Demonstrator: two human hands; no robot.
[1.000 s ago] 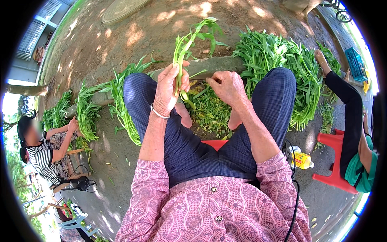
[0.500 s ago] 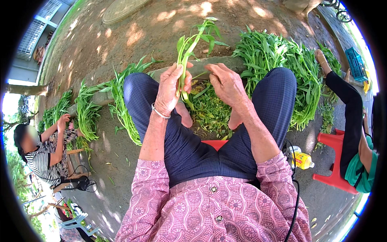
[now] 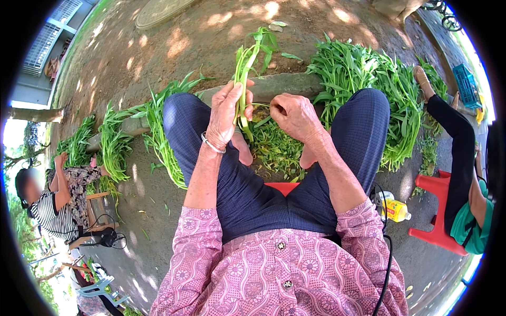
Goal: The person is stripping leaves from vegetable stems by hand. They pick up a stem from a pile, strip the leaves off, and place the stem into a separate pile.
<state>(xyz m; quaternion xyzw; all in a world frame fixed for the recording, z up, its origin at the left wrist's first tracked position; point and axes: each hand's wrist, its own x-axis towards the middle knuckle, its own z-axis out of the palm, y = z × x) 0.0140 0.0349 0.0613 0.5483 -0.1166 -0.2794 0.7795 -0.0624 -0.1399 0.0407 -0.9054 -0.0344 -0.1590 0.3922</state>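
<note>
Over sun-dappled ground (image 3: 200, 50), the left hand (image 3: 224, 111) pinches water spinach stems (image 3: 243, 71) between thumb and fingers; the right hand (image 3: 298, 117) curls nearby, its hold unclear.

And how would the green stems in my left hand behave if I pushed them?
The stems look fairly stiff, sticking out nearly straight from your left hand. Their leaves are probably floppier, since a few droop. Being slender, they're probably light too.
</note>
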